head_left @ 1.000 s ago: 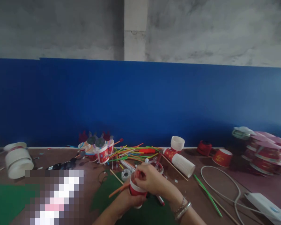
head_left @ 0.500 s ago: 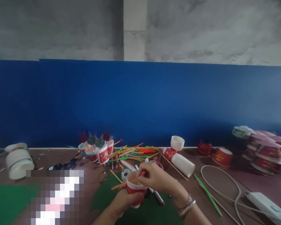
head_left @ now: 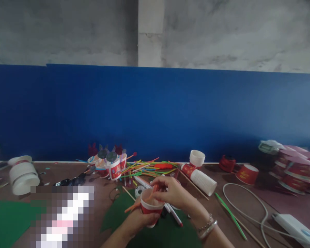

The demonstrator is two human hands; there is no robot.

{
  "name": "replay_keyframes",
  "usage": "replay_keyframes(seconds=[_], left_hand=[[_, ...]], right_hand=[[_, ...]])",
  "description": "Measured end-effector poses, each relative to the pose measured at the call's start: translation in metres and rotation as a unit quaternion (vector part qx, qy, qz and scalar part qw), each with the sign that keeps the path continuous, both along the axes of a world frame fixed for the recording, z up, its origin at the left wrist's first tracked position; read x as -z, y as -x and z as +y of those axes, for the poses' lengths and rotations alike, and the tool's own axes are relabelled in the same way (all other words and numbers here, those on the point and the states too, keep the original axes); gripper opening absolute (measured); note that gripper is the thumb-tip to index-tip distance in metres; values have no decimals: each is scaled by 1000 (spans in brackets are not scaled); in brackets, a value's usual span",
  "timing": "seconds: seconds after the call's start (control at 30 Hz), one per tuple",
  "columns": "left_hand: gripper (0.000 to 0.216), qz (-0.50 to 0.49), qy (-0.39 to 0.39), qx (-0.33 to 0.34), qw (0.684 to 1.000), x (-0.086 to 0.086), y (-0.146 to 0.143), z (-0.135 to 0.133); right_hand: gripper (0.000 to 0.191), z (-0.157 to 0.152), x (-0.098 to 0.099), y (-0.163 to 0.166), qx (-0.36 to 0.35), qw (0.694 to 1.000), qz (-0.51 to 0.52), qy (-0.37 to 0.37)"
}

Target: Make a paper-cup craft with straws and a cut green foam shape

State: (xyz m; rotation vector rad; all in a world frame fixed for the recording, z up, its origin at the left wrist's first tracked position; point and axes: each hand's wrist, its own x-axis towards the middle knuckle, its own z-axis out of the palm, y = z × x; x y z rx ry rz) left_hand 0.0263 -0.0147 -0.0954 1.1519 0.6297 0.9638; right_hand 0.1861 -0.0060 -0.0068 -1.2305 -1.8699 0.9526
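Observation:
A red and white paper cup [head_left: 153, 207] is held upright, slightly tilted, in front of me. My left hand [head_left: 141, 220] wraps round its lower part, thumb across the front. An orange straw [head_left: 131, 207] sticks out past the cup's left side and shows again inside the cup. At the mouth of the cup, my right hand [head_left: 169, 191] pinches the straw's other end between thumb and fingers. Beneath both hands lies a dark green sheet [head_left: 116, 213]. White markers [head_left: 176, 216] and a tape roll [head_left: 138, 191] are close by.
Behind the cup lies a pile of coloured straws [head_left: 147, 167]. Decorated cups [head_left: 114, 170] stand to its left, and a stack of paper cups [head_left: 204, 182] lies to its right. A white cable [head_left: 244, 204] loops near a power strip [head_left: 291, 225]. Pink-topped cups [head_left: 297, 172] are far right.
The right hand's fingers have shifted slightly at the cup's mouth, still pinching the orange straw. The left hand keeps its hold on the cup. The whole view has shifted slightly.

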Motion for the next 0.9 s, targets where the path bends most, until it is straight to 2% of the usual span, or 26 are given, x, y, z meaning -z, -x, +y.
replay_keyframes(seconds=[0.1, 0.3, 0.47, 0.6, 0.67, 0.77, 0.9], left_hand=[[50, 23, 11, -3, 1000, 3, 1, 1], [56, 14, 25, -24, 999, 5, -1, 0], [52, -4, 38, -38, 999, 3, 0, 0], [57, -15, 51, -57, 997, 3, 3, 4], [55, -27, 50, -60, 997, 3, 5, 6], [56, -54, 44, -65, 995, 3, 6, 8], [61, -69, 44, -62, 995, 5, 2, 9]], right_hand=[[9, -1, -2, -3, -22, 999, -33, -13], [8, -6, -6, -1, -27, 997, -67, -17], [23, 2, -7, -8, 45, 998, -9, -45], [26, 6, -10, -21, 105, 991, -52, -57], [26, 5, -11, -25, 96, 989, -89, -63], [31, 0, -10, -23, 40, 989, -131, -50], [40, -3, -5, -10, -1, 990, -127, -63]])
